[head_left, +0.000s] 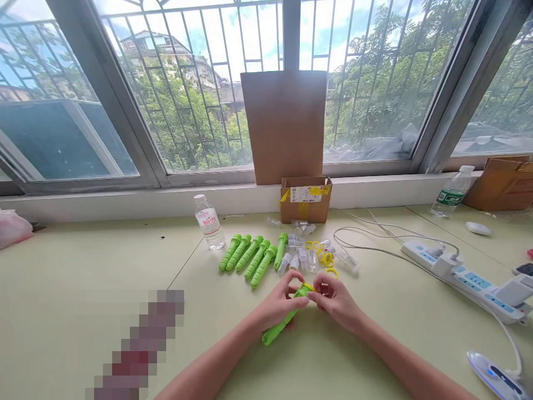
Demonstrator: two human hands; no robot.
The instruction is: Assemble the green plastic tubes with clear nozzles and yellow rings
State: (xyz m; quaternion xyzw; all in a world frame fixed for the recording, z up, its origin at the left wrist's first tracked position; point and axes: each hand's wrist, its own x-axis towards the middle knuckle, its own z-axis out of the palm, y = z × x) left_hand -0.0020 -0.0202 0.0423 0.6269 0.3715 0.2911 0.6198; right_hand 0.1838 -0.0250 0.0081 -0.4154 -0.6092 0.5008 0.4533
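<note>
Left hand (278,303) wraps a ridged, glossy green tube (272,333); right hand (338,303) pinches near the round yellow ring (307,286) atop it, over a smooth pale-green bench (375,344) facing barred windows (187,100).

Perhaps a small workshop: 7 green tubes (263,267), yellow rings (332,270), barred windows (191,72).

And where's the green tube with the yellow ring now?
In the head view, the green tube is low, just right of centre, slanting in the left hand, with the right hand at its yellow ring.
</note>
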